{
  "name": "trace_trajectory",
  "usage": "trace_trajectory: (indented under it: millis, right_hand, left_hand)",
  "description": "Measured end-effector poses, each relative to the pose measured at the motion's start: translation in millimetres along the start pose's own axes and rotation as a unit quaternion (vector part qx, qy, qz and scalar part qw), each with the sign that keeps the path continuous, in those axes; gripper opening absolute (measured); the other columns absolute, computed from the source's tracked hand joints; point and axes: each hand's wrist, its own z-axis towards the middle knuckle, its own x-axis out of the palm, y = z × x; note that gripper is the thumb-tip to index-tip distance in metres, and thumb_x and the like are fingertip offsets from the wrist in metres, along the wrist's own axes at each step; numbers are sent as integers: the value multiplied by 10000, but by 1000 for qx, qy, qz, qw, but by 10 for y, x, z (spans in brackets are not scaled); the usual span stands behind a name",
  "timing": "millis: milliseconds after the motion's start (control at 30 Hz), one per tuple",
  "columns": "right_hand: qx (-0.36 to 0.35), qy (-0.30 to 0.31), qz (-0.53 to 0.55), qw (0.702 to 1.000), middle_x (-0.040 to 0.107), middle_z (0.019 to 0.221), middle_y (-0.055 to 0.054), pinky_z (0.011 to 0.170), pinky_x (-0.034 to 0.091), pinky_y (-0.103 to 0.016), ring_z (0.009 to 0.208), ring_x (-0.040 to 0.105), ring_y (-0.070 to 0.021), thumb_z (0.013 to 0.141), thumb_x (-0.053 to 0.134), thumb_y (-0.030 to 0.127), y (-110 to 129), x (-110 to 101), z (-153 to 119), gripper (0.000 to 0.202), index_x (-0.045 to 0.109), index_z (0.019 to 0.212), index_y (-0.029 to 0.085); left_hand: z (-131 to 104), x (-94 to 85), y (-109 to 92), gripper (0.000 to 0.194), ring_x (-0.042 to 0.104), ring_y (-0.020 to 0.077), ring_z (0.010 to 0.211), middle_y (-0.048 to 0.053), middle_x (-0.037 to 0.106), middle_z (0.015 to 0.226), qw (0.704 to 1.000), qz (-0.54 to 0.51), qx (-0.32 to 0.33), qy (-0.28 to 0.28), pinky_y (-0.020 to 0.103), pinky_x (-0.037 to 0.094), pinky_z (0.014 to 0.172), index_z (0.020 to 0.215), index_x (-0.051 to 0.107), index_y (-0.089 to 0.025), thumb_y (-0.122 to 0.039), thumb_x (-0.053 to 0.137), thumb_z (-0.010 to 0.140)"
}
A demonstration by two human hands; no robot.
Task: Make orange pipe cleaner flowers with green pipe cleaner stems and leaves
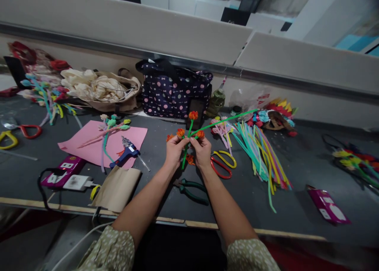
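Observation:
Both hands meet over the middle of the table, pinching green pipe-cleaner stems. My left hand (174, 150) is closed on a pipe-cleaner flower (193, 115) with orange heads; its green stem end (184, 157) points down below the fingers. My right hand (202, 150) pinches the same bunch, where a long green pipe cleaner (227, 119) runs out to the upper right. Orange heads stick out on both sides of the fingers. Another orange piece (190, 159) shows between the wrists. Green-handled pliers (192, 190) lie below the hands, and red-and-yellow scissors (224, 164) lie beside my right hand.
Loose coloured pipe cleaners (263, 154) lie at right. At left are a blue glue gun (127, 150), pink paper (89, 139), a purple power strip (63, 171) and brown cardboard (117, 188). A dotted bag (174, 91) and a bottle (217, 101) stand behind.

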Motion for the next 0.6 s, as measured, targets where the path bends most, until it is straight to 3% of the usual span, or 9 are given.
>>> trace_trajectory:
  millis: [333,600]
  right_hand:
    - [71,-36,39,996,598,577,40,439,393,-210,474,494,-82,637,713,385,-21,-4,41,264,575,681,164]
    - [89,-41,37,995,594,586,46,435,401,-203,459,484,-70,621,716,388,-14,-14,56,272,583,715,170]
  left_hand:
    - [-10,-29,-30,183,562,93,561,25,667,730,994,-32,-66,77,218,459,562,759,644,-134,-280,684,655]
    - [42,-59,-60,201,581,96,549,5,650,688,991,-36,-90,87,217,473,544,777,639,-144,-232,703,608]
